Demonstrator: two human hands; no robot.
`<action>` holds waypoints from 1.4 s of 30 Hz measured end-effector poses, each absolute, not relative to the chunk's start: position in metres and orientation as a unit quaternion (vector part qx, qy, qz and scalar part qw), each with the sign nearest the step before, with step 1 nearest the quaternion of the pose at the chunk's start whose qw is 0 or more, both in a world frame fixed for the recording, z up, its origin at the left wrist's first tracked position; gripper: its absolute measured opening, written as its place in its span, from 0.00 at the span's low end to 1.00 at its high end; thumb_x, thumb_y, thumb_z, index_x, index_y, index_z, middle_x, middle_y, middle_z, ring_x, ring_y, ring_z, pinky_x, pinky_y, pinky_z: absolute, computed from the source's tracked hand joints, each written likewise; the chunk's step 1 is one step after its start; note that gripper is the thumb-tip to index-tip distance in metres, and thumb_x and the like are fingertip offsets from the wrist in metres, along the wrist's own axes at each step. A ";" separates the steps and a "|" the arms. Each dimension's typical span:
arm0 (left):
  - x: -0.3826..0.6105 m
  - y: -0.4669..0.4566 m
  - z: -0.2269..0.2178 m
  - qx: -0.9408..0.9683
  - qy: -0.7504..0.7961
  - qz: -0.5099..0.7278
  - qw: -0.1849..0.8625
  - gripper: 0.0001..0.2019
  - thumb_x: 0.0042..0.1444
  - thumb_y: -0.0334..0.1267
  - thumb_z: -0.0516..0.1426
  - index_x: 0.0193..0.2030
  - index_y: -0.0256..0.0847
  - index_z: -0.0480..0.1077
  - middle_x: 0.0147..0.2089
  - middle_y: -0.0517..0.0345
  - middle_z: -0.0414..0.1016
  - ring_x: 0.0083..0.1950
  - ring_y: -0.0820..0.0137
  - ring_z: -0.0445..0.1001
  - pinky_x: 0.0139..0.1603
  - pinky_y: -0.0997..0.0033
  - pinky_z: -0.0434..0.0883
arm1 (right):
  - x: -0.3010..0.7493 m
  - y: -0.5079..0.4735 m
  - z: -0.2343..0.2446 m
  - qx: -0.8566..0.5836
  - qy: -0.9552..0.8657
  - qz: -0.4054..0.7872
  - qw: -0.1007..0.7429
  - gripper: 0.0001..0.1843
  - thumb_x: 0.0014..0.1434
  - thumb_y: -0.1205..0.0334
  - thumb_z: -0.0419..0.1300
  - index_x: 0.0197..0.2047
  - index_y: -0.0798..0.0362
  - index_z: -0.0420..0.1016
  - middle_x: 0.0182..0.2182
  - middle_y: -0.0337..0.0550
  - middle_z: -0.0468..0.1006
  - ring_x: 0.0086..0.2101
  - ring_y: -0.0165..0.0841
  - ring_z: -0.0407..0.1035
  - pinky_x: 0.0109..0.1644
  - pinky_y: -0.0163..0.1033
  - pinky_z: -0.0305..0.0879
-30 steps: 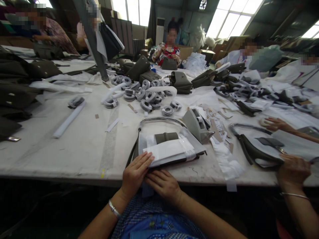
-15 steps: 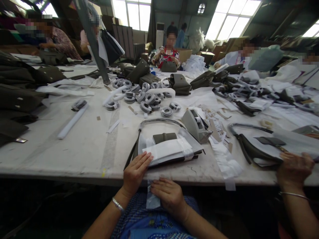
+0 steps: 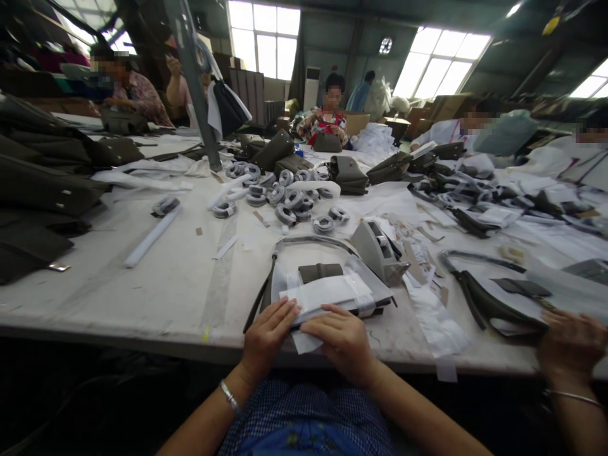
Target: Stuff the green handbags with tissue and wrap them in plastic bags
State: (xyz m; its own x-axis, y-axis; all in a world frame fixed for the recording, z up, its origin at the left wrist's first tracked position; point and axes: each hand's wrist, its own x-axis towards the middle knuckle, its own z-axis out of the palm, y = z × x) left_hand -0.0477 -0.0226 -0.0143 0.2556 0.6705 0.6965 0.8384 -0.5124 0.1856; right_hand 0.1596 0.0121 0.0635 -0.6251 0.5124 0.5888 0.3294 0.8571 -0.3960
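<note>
An olive-grey handbag [image 3: 320, 272] lies at the table's front edge, partly covered with white paper, its handle wrapped in clear plastic. A folded white paper packet [image 3: 327, 293] lies across its front, with a shiny clear band near the right end. My left hand [image 3: 270, 334] rests on the packet's left end, fingers stretched flat. At the bag's front edge is my right hand [image 3: 342, 342], fingers together and curved over a whitish translucent strip [image 3: 306, 342]. The strip's loose end pokes out between my hands. My right thumb is mostly hidden.
Behind the bag stands a grey tape dispenser [image 3: 377, 250] beside paper scraps. Plastic-wrapped coiled straps [image 3: 292, 199] and a white roll [image 3: 152, 234] lie farther back. Dark bags [image 3: 38, 183] are piled left. At right, a co-worker's hand [image 3: 572, 342] touches another bag [image 3: 498, 304].
My right hand has risen from below the table edge to the bag's front edge, bringing the strip up with it. My left hand stays on the packet. The view has tilted slightly upward.
</note>
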 end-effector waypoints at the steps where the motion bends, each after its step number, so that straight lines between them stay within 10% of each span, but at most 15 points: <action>1: -0.047 -0.023 -0.014 -0.778 -0.488 -0.378 0.113 0.20 0.64 0.27 0.53 0.62 0.43 0.67 0.59 0.52 0.75 0.63 0.63 0.70 0.61 0.59 0.72 | 0.156 0.021 0.066 -0.242 -0.892 0.126 0.360 0.18 0.60 0.75 0.52 0.45 0.47 0.78 0.38 0.37 0.84 0.38 0.30 0.78 0.58 0.40 0.65; 7: -0.042 -0.024 -0.013 -0.746 -0.522 -0.401 0.100 0.11 0.65 0.30 0.52 0.50 0.40 0.74 0.50 0.50 0.76 0.53 0.63 0.74 0.55 0.62 0.75 | 0.136 0.057 0.063 -0.319 -0.878 0.151 0.325 0.12 0.59 0.73 0.60 0.38 0.47 0.81 0.35 0.38 0.84 0.38 0.33 0.77 0.48 0.39 0.66; 27: -0.047 -0.023 -0.004 -0.767 -0.526 -0.360 0.073 0.23 0.63 0.24 0.50 0.63 0.41 0.66 0.56 0.55 0.77 0.55 0.67 0.75 0.57 0.68 0.74 | 0.109 0.102 0.064 -0.448 -0.872 0.161 0.116 0.08 0.55 0.54 0.69 0.32 0.49 0.79 0.38 0.38 0.77 0.35 0.31 0.72 0.34 0.34 0.61; 37: -0.050 -0.022 -0.008 -0.766 -0.528 -0.361 0.064 0.21 0.66 0.31 0.48 0.65 0.43 0.65 0.58 0.59 0.76 0.55 0.66 0.75 0.56 0.68 0.75 | 0.206 0.140 0.093 -0.468 -0.794 0.177 0.346 0.10 0.63 0.61 0.59 0.46 0.51 0.77 0.45 0.45 0.80 0.41 0.34 0.75 0.51 0.39 0.69; 42: -0.050 -0.020 -0.011 -0.765 -0.525 -0.365 0.075 0.21 0.67 0.34 0.48 0.65 0.44 0.65 0.58 0.59 0.77 0.55 0.67 0.76 0.55 0.69 0.75 | 0.293 0.199 0.117 -0.732 -0.593 0.207 0.262 0.10 0.63 0.59 0.59 0.44 0.54 0.78 0.42 0.50 0.82 0.50 0.39 0.74 0.57 0.39 0.66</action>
